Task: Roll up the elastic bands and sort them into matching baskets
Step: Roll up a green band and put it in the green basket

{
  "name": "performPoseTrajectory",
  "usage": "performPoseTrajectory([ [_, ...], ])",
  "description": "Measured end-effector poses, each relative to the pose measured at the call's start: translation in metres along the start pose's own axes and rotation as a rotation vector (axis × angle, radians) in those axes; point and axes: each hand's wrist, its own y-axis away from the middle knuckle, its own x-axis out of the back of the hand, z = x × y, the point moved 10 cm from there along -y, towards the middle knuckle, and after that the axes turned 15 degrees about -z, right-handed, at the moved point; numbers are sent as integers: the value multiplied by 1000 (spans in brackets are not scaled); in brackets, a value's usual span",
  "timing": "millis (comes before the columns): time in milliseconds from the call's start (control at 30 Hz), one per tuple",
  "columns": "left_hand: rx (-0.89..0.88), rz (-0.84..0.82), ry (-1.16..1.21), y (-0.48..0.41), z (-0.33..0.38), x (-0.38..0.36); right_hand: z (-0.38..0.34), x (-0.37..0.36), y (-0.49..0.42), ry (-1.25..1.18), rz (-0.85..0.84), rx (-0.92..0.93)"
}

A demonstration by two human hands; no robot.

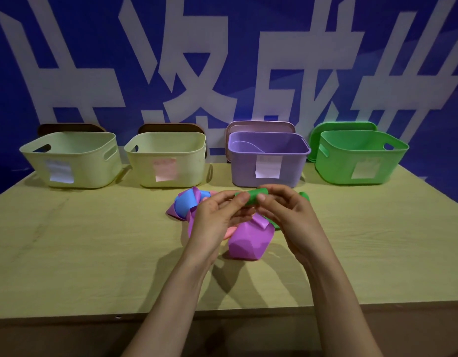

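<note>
You hold the green band (252,195) as a short roll above the table (94,240). Its long axis runs from nine to three o'clock, with the three o'clock end tipped slightly up. Your left hand (217,217) pinches the nine o'clock end and your right hand (287,215) pinches the three o'clock end, so the roll sits between your thumb tips. Its loose tail shows past your right hand at three o'clock. Beneath your hands lie a purple band (248,243) and a pink band (229,231), with a blue band (186,204) at nine o'clock. The green basket (333,166) stands at two o'clock and the purple basket (248,161) at twelve.
</note>
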Motion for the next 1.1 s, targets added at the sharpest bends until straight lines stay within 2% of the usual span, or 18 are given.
performPoseTrajectory([
  [133, 61, -64, -27, -12, -6, 2, -1, 12, -8, 47, 79, 40],
  [333, 165, -100, -246, -49, -32, 23, 25, 33, -40, 54, 145, -6],
  [467, 241, -54, -243, -87, -56, 42, 49, 53, -76, 69, 218, -98],
  [567, 262, -3, -149, -119, -57, 45, 48, 65, -106, 59, 217, -135],
  [667, 288, 29, -107, -150, -43, 36, 27, 77, -129, 10, 192, -152],
  [800, 329, -24, -120, -191, -10, -4, -20, 107, -145, -33, 237, -183],
  [1000, 359, -160, -74, -265, 20, -92, -111, 181, -173, 61, 326, -141],
  [1100, 352, -176, -43, -305, 18, -127, -139, 222, -186, 106, 350, -148],
])
